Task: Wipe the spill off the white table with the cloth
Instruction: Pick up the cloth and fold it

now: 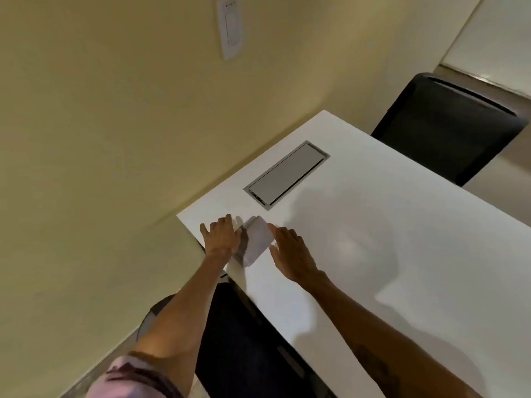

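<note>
A small white folded cloth [256, 239] lies on the white table [373, 225] near its left corner. My left hand [221, 235] rests flat on the table just left of the cloth, fingers spread, its edge touching the cloth's left side. On the other side, my right hand [290, 251] hovers or rests with fingers apart, fingertips at the cloth's edge. Neither hand grips the cloth. No spill is visible on the tabletop.
A grey rectangular cable hatch [286, 175] is set into the table beyond the cloth. One black chair [448, 127] stands at the far side, another black chair [238, 340] below the near edge. A beige wall with a white switch plate [230, 27] is left.
</note>
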Tool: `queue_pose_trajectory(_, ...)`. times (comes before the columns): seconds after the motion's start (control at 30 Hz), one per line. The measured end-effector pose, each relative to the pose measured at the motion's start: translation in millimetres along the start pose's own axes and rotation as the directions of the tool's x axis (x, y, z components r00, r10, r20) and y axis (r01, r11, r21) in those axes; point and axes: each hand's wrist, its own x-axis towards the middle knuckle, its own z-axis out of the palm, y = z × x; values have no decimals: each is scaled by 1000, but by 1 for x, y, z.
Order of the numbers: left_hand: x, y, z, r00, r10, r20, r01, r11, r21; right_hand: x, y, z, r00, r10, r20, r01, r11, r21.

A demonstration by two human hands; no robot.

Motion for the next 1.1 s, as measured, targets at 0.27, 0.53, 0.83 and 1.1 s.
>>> queue_pose_trajectory(0.27, 14, -8, 48, 959, -190, 209, 237, 945, -226, 7, 7, 41, 940, 98, 326, -138, 985, 102)
queue_pose_trajectory(0.53, 26, -21, 75, 926, -277, 258, 376, 756, -536, 0, 17, 73, 924, 115, 365, -191, 965, 178)
queue_pose_trajectory(0.83, 15, -9, 69, 936, -260, 237, 352, 659, -665, 8, 24, 64, 871, 370, 322, -472, 812, 343)
queue_pose_trajectory(1.1, -18, 23, 72, 996, 38, -86, -78, 847, -525, 2, 32, 51, 651, 531, 542, -652, 26, 758)
